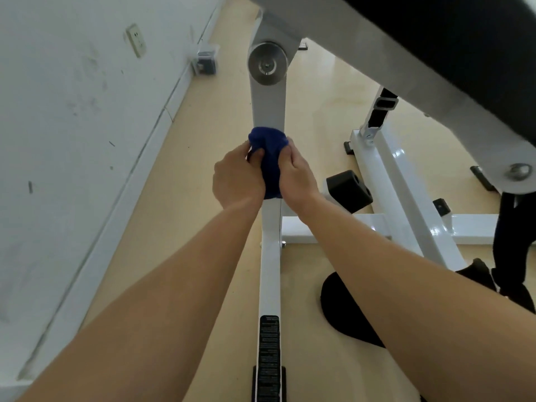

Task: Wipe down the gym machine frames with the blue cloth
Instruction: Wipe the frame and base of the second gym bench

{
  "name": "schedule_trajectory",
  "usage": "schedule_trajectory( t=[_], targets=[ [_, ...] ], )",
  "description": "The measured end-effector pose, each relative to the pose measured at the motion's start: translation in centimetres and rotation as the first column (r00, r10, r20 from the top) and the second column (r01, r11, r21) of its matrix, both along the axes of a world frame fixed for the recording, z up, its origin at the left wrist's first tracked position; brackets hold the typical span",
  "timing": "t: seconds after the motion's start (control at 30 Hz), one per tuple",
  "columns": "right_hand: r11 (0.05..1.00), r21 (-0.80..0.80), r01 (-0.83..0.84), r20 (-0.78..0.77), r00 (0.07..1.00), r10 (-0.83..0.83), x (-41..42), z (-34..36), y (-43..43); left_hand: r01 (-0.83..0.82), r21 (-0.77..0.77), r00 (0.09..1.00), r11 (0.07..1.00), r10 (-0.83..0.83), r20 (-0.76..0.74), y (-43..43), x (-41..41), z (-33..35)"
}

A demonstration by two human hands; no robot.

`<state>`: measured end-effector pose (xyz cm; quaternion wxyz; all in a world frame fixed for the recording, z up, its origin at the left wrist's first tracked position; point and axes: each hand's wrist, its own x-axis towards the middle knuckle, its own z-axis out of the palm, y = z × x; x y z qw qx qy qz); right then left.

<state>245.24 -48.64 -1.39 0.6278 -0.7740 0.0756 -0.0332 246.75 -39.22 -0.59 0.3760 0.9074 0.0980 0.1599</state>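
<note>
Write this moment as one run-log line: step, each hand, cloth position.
step: wipe white frame bar | left hand: grips blue cloth | right hand: grips blue cloth | cloth: bunched over bar, below pivot disc

Open floor (203,134) left of the white upright (268,111); pivot cap (267,63) above, black roller (349,190) close right.

No legible text noted: the only lettering is several lines of fine white print on a black label (269,358) stuck to the white frame bar (271,256), too small and blurred to read.
</note>
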Motion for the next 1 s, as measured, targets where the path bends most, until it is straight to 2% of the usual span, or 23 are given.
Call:
schedule_trajectory(
  t=[0.07, 0.13, 0.37, 0.47, 0.6, 0.73, 0.8, 0.93, 1.0],
  targets=[
    [0.997, 0.066, -0.031, 0.001, 1.000, 0.031, -0.6, 0.4, 0.0, -0.110, -0.032, 0.994, 0.993, 0.109, -0.011, 0.4, -0.3, 0.3],
    [0.996, 0.080, -0.036, 0.010, 0.999, 0.035, -0.8, 0.4, 0.0, -0.111, -0.124, 0.994, 0.986, 0.111, -0.011, 0.8, -0.1, 0.5],
    [0.999, 0.029, -0.030, -0.014, 0.999, 0.030, -0.1, 0.6, 0.4, 0.186, -0.344, 0.981, 0.920, -0.194, 0.009, -0.3, -0.9, 0.5],
    [0.999, -0.032, -0.030, 0.029, 0.999, 0.031, 0.8, 1.5, -0.1, 0.227, -0.350, 0.973, 0.909, -0.228, 0.039, 0.1, -0.6, 1.4],
    [0.992, -0.123, 0.031, 0.187, 0.982, -0.008, 2.7, 4.9, -0.4, 0.248, -0.324, 0.967, 0.913, -0.212, 0.141, 0.1, 0.6, 4.1],
    [0.997, -0.078, 0.011, 0.280, 0.960, 0.011, 2.8, 3.8, -0.7, 0.290, -0.250, 0.950, 0.924, -0.246, 0.191, 0.7, 1.4, 4.1],
    [0.997, -0.080, 0.008, 0.269, 0.963, 0.014, 2.8, 2.1, -1.0, 0.294, -0.233, 0.952, 0.927, -0.261, 0.159, 0.7, 1.7, 3.5],
    [0.998, -0.065, 0.024, 0.104, 0.994, -0.018, 3.4, -0.7, -0.1, 0.288, -0.234, 0.958, 0.929, -0.283, 0.057, 0.5, 2.3, 2.4],
    [0.996, -0.062, 0.063, 0.075, 0.995, -0.058, 3.1, -1.5, 0.6, 0.281, -0.240, 0.958, 0.929, -0.284, 0.023, 0.4, 2.1, 1.7]
  ],
)
